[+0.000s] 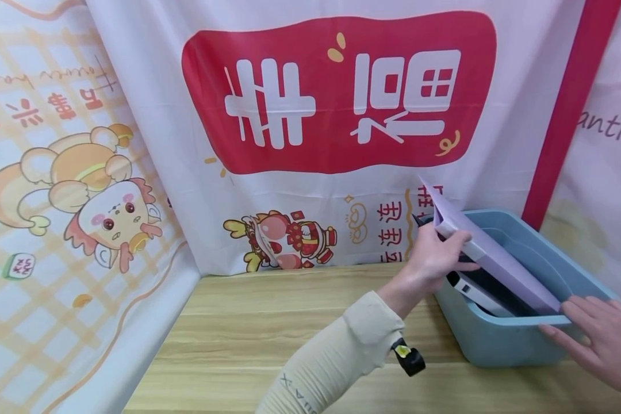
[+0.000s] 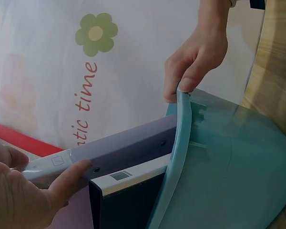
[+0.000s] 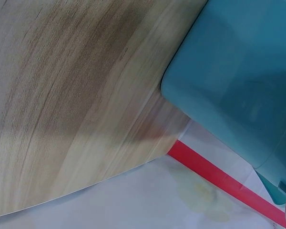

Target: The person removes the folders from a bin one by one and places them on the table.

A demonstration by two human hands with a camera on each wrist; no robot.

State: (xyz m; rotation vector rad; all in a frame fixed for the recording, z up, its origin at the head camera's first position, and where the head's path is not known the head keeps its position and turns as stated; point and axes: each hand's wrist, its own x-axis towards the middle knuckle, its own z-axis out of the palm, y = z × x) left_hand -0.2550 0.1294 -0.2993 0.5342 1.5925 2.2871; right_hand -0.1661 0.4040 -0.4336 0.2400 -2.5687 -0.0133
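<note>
A lavender file binder point(image 1: 512, 267) stands tilted in a blue plastic bin point(image 1: 507, 345), its upper end leaning out past the far left rim. My left hand point(image 1: 437, 253) grips that upper end, thumb on one side of the spine and fingers on the other, as the left wrist view also shows. Beside it in the bin leans a black binder with a white spine point(image 1: 481, 296), just under my left hand. My right hand point(image 1: 600, 333) holds the bin's near right rim, fingers over the edge and thumb outside; in the right wrist view only a sliver of it shows.
The bin stands on a wood-grain table point(image 1: 290, 333), at its right side. A printed white cloth point(image 1: 310, 195) hangs behind the table, with more cloth at the left and right. A black strap point(image 1: 409, 359) hangs below my left sleeve.
</note>
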